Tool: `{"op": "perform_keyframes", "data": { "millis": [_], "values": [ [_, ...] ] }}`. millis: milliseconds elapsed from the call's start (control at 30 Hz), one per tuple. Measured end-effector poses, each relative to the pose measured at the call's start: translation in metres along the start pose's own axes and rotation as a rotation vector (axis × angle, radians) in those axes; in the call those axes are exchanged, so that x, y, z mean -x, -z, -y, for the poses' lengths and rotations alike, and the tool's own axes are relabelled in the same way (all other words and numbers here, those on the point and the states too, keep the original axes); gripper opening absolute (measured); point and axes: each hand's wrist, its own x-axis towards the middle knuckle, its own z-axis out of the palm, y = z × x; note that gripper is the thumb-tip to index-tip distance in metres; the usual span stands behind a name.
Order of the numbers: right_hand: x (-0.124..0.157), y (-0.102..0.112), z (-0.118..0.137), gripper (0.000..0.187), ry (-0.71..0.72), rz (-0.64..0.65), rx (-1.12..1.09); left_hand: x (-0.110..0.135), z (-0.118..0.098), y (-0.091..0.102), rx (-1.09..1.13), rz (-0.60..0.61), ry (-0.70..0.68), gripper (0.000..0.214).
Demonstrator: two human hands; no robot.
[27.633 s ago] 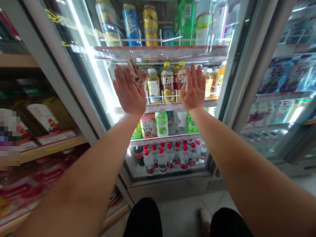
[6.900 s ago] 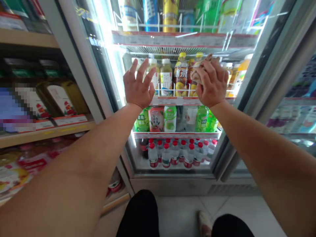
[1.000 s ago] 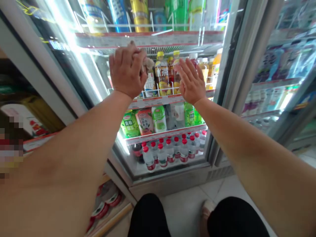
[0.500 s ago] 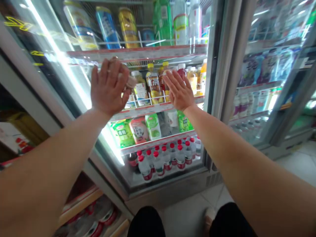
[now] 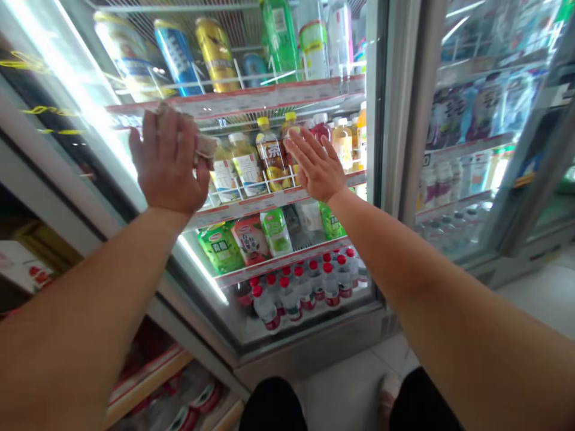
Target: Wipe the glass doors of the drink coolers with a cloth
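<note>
Pressed flat toward the glass door [image 5: 314,340] of a drinks fridge, my left hand [image 5: 167,164] covers a crumpled pale cloth [image 5: 206,147]. The cloth sticks out past the fingertips and the thumb side; the rest is hidden under the palm. To its right, my right hand [image 5: 317,164] lies with straight fingers at the glass and holds nothing. Behind the glass, between the hands, stand a brown tea bottle with a yellow cap [image 5: 271,154] and pale yellow bottles with white caps [image 5: 247,164].
Cans [image 5: 215,54] and a green bottle [image 5: 279,39] stand on the upper shelf. Drink pouches [image 5: 220,246] and red-capped water bottles [image 5: 291,299] fill lower levels. Another glass-fronted fridge [image 5: 467,126] is at right. Packed bottles [image 5: 193,401] sit on a low rack at left.
My left hand has moved left across the glass with the cloth. My right hand shifted only slightly left, and the view has tilted a little.
</note>
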Motion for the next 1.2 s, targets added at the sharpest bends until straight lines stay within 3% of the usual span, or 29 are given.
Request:
{"op": "perform_keyframes", "data": {
  "millis": [67, 167, 233, 300, 400, 500, 567, 633, 733, 800, 867, 967, 1067, 1100, 1133, 1200],
  "values": [
    [0.000, 0.000, 0.000, 0.067, 0.003, -0.011, -0.001, 0.001, 0.005, -0.003, 0.058, 0.114, -0.203, 0.062],
    [0.000, 0.000, 0.001, 0.068, 0.001, -0.018, -0.014, -0.003, 0.016, -0.002, 0.244, 0.500, -0.571, 0.045],
    [0.000, 0.000, 0.001, 0.068, 0.001, -0.020, -0.016, -0.007, 0.020, 0.001, 0.295, 0.621, -0.589, 0.044],
    [0.000, -0.001, 0.000, 0.066, 0.004, -0.020, -0.007, -0.007, 0.020, 0.005, 0.227, 0.506, -0.448, 0.050],
    [0.000, -0.001, -0.001, 0.065, 0.001, -0.008, 0.005, -0.002, 0.014, 0.009, 0.059, 0.208, -0.191, 0.063],
    [0.000, -0.001, -0.001, 0.066, -0.002, -0.007, 0.007, 0.007, 0.007, 0.007, -0.001, 0.112, -0.082, 0.071],
    [0.000, -0.002, -0.001, 0.067, 0.003, -0.014, 0.002, 0.013, 0.003, 0.004, -0.018, 0.110, -0.080, 0.071],
    [0.000, -0.002, -0.001, 0.067, 0.009, -0.023, -0.010, 0.019, 0.001, -0.001, 0.018, 0.186, -0.167, 0.062],
    [0.000, -0.003, -0.001, 0.066, 0.017, -0.040, -0.019, 0.021, 0.001, -0.006, 0.245, 0.498, -0.472, 0.044],
    [0.001, -0.003, -0.001, 0.065, 0.023, -0.055, -0.007, 0.014, 0.003, -0.005, 0.365, 0.657, -0.579, 0.043],
    [0.001, -0.004, -0.002, 0.064, 0.031, -0.075, 0.010, 0.004, 0.003, -0.002, 0.361, 0.636, -0.484, 0.049],
    [0.002, -0.005, -0.003, 0.065, 0.038, -0.090, -0.019, -0.002, -0.009, -0.003, 0.213, 0.389, -0.155, 0.058],
    [0.002, -0.004, -0.004, 0.066, 0.041, -0.093, -0.095, 0.007, -0.035, -0.013, 0.094, 0.196, 0.066, 0.063],
    [0.003, -0.004, -0.004, 0.066, 0.044, -0.097, -0.120, 0.011, -0.044, -0.017, 0.070, 0.163, 0.053, 0.063],
    [0.003, -0.004, -0.004, 0.065, 0.048, -0.101, -0.144, 0.014, -0.050, -0.021, 0.069, 0.202, -0.048, 0.064],
    [0.004, -0.003, -0.005, 0.064, 0.053, -0.110, -0.183, 0.013, -0.055, -0.023, 0.156, 0.415, -0.416, 0.061]
  ]
}}
